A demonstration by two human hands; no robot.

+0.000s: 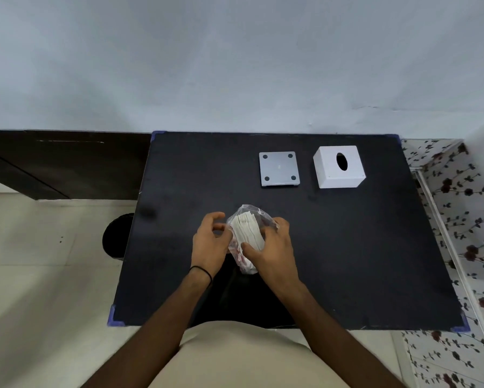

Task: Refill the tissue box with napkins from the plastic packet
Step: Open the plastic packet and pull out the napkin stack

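Observation:
A clear plastic packet [242, 260] with red print lies near the middle of the black table [347, 247], its far end open. A stack of white napkins [246, 229] sticks out of that opening. My right hand [274, 253] grips the napkin stack, thumb on its near left side and fingers round the right side. My left hand [208, 242] is at the packet's left edge with curled fingers; what they pinch is hard to tell. The white tissue box [338, 168] with a dark oval slot stands at the far right. Its grey base plate [279, 169] lies to the left of it.
A dark round bin [117, 236] stands on the pale floor left of the table. A dark cabinet [61, 161] runs along the wall at the left. A floral-patterned surface [464, 219] borders the table's right side.

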